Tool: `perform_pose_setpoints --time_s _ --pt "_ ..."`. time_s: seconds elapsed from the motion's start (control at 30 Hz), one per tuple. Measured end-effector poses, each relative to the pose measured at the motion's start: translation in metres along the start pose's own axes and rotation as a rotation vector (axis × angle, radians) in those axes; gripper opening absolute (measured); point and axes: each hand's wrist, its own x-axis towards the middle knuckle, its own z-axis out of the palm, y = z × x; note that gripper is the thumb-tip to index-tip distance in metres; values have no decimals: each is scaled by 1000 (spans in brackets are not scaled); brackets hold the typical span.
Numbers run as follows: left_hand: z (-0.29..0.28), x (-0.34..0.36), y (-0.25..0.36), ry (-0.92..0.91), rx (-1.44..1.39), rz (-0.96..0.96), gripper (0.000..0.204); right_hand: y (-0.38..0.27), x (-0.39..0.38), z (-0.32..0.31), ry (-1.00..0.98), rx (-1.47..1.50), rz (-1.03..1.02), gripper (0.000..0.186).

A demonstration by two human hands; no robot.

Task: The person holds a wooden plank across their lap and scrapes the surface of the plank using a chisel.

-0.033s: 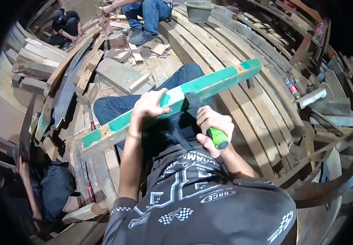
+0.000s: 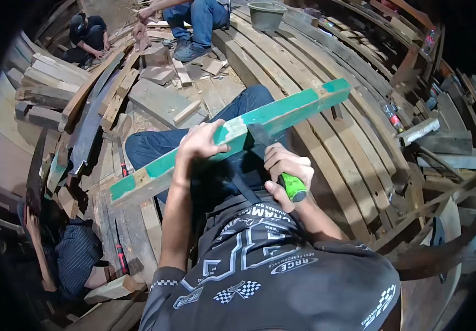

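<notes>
Across my lap lies a long wooden beam (image 2: 282, 113) with green paint, slanting up to the right. A patch of its top face near the middle looks pale and bare. My left hand (image 2: 200, 142) is closed around the beam just left of that patch, thumb on the near side. My right hand (image 2: 287, 168) grips a green-handled scraper (image 2: 292, 187) with a black butt end. Its flat dark blade (image 2: 257, 133) meets the beam's near edge, right of my left hand.
Long planks (image 2: 326, 149) run along my right. Offcuts (image 2: 158, 73) and loose lumber (image 2: 56, 77) lie ahead and left. A red-handled tool (image 2: 121, 256) rests on boards at left. Three other people are nearby, one seated ahead in jeans (image 2: 202, 25). A grey tub (image 2: 267, 16) stands beyond.
</notes>
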Motion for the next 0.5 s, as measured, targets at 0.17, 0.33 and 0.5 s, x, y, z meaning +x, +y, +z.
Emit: perform_pose_setpoints --time_s 0.17,0.33,0.5 --pt "7 2 -3 82 28 8 81 32 -4 4 -10 -90 -111 20" --pt "3 -3 6 74 32 54 79 4 1 3 -14 -51 -79 19" --pt "-4 -1 14 20 10 -67 81 46 -16 -3 6 -145 -132 19"
